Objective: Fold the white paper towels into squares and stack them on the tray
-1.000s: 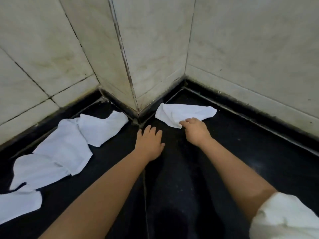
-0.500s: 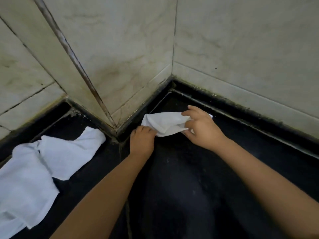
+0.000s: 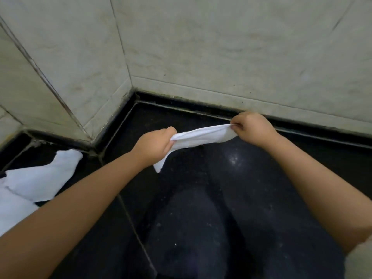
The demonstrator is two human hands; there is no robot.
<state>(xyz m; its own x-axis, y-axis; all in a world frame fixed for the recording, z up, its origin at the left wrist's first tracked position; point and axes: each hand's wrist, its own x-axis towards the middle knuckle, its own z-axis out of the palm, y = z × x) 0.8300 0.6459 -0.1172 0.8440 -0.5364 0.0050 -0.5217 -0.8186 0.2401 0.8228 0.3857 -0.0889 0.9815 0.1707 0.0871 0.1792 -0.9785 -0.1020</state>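
Pale stone walls (image 3: 221, 47) fill the upper half of the frame, their slabs veined and slightly stained, meeting in an angled corner at upper left with thin dark joints between panels. Below them spreads the black surface (image 3: 201, 218), polished and speckled, with a glare spot right of centre and a narrow seam running down through the lower middle; a dark raised border edges it along the foot of the walls.

Two bare forearms reach in from the lower corners. At the left edge lies a heap of white towels (image 3: 34, 182), soft, rumpled and overlapping; how many are in it cannot be counted.

Near the centre of the frame, one white paper towel (image 3: 203, 135) is held up off the surface, stretched into a long, narrow, slightly sagging band between the two hands. Its texture looks soft and cloth-like, with lengthwise creases, and one loose corner hangs down in a point below the left hand. The left hand (image 3: 155, 146) is curled in a fist round the towel's left end. The right hand (image 3: 251, 128), further toward the back wall, pinches the right end between thumb and bent fingers. The hands are well apart, joined only by the towel.
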